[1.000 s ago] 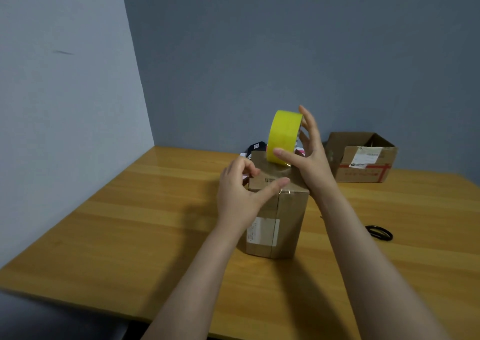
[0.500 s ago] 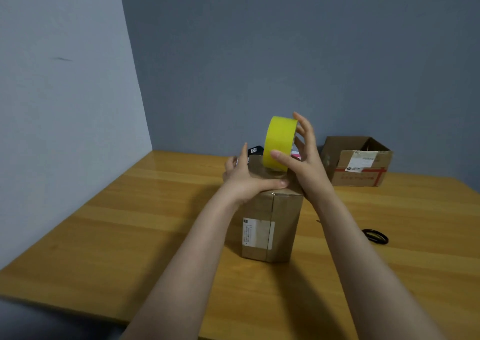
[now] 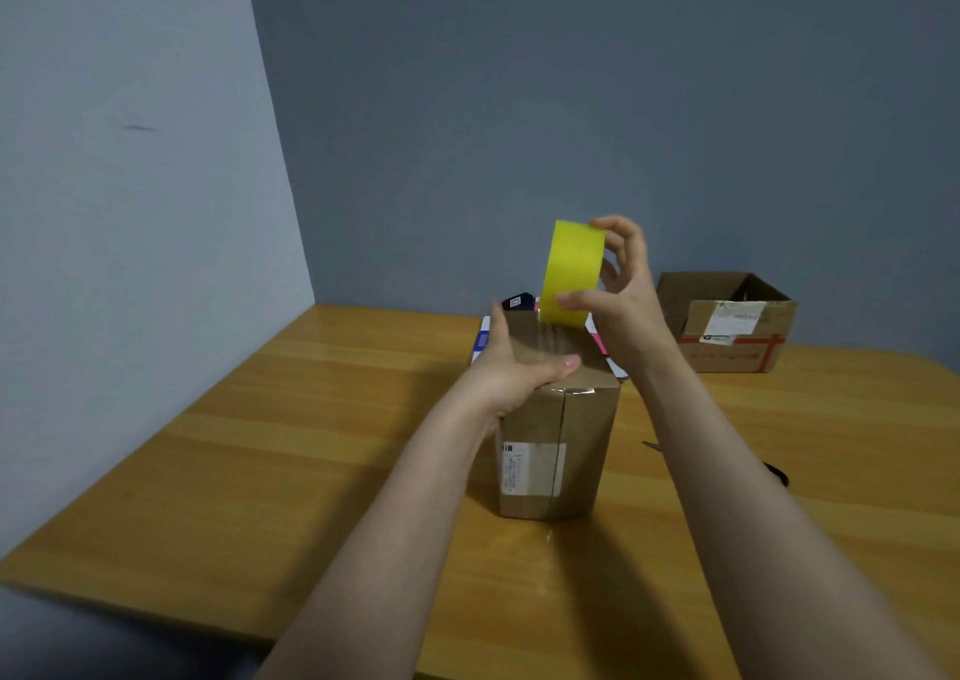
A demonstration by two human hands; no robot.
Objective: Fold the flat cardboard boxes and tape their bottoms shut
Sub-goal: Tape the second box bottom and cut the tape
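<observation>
Left hand (image 3: 511,367) is flat on top of the upright brown cardboard box (image 3: 556,445). The fingers are straight and pressing along the left side of the lid, and the thumb reaches across just behind the near top edge. Right hand (image 3: 626,305) grips the fat yellow roll of tape (image 3: 571,274) with the thumb on the near side and the fingers curled over the top. It holds the roll up on edge just above the far end of the box. A strip of clear tape (image 3: 551,343) runs from the bottom of the roll down onto the box top, ending by the left thumb. The box stands about mid-width on the wooden table (image 3: 311,445), a bit towards the back. It has a white label on the near face and a seam running down that face. Right behind it, some flat printed pieces in white, blue and pink (image 3: 480,340) poke out on both sides. Off to the right, well apart, a second brown cardboard box with red tape (image 3: 727,326) sits open near the table's far edge. A small black object (image 3: 777,473) peeks out from behind the right forearm, can't tell what it is. A broad run of tabletop lies between the box and the pale left wall (image 3: 130,212), and the table's far edge butts against the grey back wall (image 3: 571,82).
</observation>
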